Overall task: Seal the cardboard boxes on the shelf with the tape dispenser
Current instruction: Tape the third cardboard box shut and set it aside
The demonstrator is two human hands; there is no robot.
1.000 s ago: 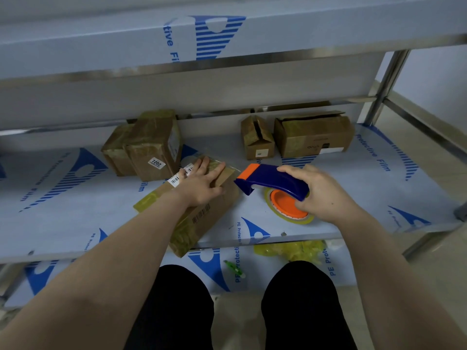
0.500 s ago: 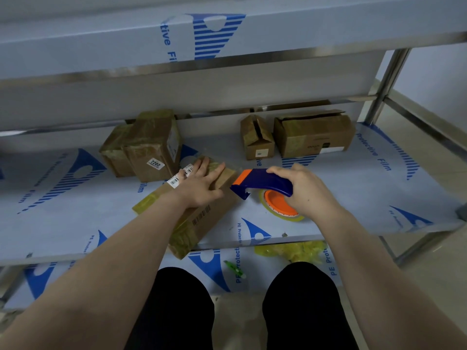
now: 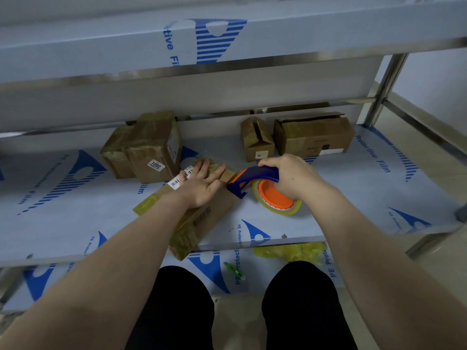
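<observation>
The right hand grips the tape dispenser by its blue handle, nose touching the right edge of the long box on the shelf. The left hand lies flat on that box, fingers straight. Behind stand more boxes — a taped pair left, a small box and a wide box right.

Mid shelf: flat box front-centre, near corner past the front edge, left grip flat on top. Tape dispenser just right of it, nose at the box's right edge, right grip round its handle. Back left: two boxes touching. Back centre: small box, w/ larger box just right. Upper shelf above. Lower shelf below, w/ plastic bag under the dispenser.
</observation>
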